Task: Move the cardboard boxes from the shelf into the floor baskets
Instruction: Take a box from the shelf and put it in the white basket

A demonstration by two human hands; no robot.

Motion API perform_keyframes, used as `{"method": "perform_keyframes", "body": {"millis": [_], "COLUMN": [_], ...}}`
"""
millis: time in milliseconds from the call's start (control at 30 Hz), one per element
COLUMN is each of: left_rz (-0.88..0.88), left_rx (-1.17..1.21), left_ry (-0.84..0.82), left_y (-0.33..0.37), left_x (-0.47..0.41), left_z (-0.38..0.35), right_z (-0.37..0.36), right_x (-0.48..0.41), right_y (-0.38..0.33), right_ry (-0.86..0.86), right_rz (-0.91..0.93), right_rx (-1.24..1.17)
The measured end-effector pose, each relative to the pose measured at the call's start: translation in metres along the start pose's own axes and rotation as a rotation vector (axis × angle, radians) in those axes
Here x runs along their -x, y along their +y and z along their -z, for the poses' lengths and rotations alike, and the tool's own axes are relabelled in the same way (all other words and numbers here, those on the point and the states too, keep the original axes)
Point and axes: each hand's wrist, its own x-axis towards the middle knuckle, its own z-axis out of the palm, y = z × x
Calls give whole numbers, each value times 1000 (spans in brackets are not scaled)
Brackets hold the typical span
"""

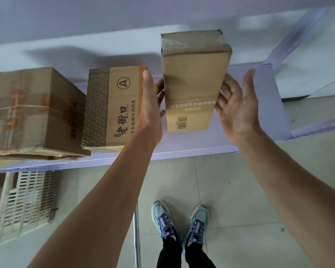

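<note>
Mid-frame, left hand (153,107) and right hand (238,109) flank the narrow box (193,84) on the shelf (259,105), straight fingers (224,87) apart, touching its sides.

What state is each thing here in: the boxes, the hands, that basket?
Narrow box: upright, top taped, between both hands.
Left hand: open, fingers against its left side.
Right hand: open, fingertips at its right side.
Box marked A: closed, resting on the shelf.
Large box: taped shut, on the shelf.
Basket: on the floor below the shelf; contents unclear.
</note>
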Motion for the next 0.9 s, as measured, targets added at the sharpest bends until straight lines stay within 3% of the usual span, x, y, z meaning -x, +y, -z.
{"method": "perform_keyframes", "body": {"millis": [200,433,600,900], "left_rz": [11,75,110,61], "left_rx": [-31,-60,-59,-1], "left_ry": [19,-12,-14,-19], "left_y": [-9,-5,3,-9], "left_x": [10,13,13,14], "left_z": [2,-4,-9,-1], "right_z": [6,5,3,10], "right_x": [11,10,8,16], "right_y": [8,7,-1,5], "right_ry": [22,-27,32,50], "right_rz": [0,-43,-21,-5], "right_rx": [-65,25,51,-57]}}
